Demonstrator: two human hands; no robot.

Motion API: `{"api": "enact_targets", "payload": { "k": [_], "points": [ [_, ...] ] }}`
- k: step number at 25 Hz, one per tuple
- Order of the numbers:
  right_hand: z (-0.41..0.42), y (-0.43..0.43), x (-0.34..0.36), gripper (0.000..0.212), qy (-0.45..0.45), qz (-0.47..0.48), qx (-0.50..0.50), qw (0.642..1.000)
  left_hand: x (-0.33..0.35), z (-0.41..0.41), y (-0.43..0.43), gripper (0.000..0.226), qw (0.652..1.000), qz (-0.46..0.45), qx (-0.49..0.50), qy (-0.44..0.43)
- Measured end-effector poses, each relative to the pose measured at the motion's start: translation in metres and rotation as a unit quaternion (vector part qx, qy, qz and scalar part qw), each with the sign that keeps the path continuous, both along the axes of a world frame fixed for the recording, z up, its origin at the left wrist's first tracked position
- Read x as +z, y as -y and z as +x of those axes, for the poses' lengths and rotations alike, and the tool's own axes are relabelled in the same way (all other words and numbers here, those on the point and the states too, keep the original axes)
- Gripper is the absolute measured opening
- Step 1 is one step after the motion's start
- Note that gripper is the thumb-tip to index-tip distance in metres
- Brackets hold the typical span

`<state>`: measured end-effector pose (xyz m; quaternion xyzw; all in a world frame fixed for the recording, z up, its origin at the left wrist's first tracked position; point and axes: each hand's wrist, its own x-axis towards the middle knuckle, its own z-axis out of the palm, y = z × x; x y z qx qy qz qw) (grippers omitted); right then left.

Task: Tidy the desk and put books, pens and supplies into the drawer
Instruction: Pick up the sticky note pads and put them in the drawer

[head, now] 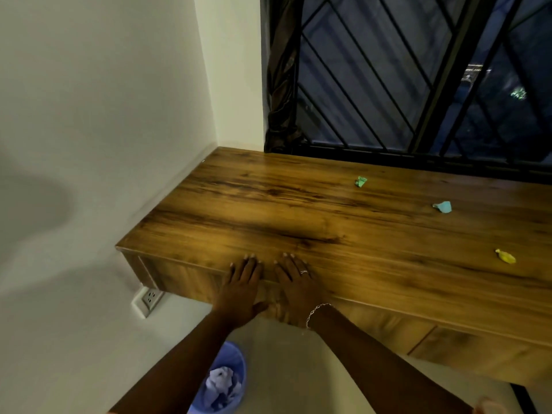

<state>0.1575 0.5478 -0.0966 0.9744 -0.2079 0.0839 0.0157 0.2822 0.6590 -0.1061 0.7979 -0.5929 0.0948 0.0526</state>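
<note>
A long wooden desk (268, 204) fills a corner under a barred window. Both my hands lie flat against its front edge, over a drawer front (185, 279) that is flush with the desk. My left hand (242, 285) presses with straight fingers, fingertips over the top edge. Beside it, my right hand (294, 285), wearing a ring and a bracelet, presses the same way. Three small crumpled scraps lie on the desktop to the right: a green scrap (360, 181), a light blue scrap (443, 206) and a yellow scrap (505, 256). No books or pens are in sight.
A blue waste bin (236, 363) with crumpled paper inside stands on the floor below my arms. A wall socket (150, 297) sits under the desk's left end. A second drawer front (478, 351) lies to the right. A dark curtain (282, 85) hangs at the window's left side.
</note>
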Motion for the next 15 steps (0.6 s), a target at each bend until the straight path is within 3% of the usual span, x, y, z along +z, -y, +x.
{"api": "enact_targets", "payload": {
  "k": [2,5,6,10,13,15],
  "points": [
    [-0.012,0.003,0.012,0.061,-0.026,0.037,-0.018,0.999,0.006,-0.008,-0.006,0.075,0.998,0.037,0.026,-0.032],
    [-0.048,0.008,0.017,0.077,-0.034,0.001,-0.050,0.998,0.011,-0.039,-0.015,0.074,0.998,0.002,0.048,-0.033],
    [-0.060,0.008,0.016,0.074,-0.044,0.041,-0.080,0.995,0.013,-0.049,-0.016,0.073,0.998,-0.019,0.046,-0.032],
    [-0.113,0.021,0.011,0.052,-0.068,0.024,-0.109,0.991,0.021,-0.091,-0.003,0.075,0.997,-0.032,0.024,-0.061],
    [-0.154,0.032,0.019,0.076,-0.043,0.039,-0.140,0.988,0.030,-0.127,0.017,0.076,0.997,-0.025,0.005,-0.077],
    [-0.182,0.042,0.034,0.071,0.003,0.047,-0.143,0.989,0.032,-0.145,0.041,0.074,0.996,-0.018,-0.018,-0.080]
  ]
}}
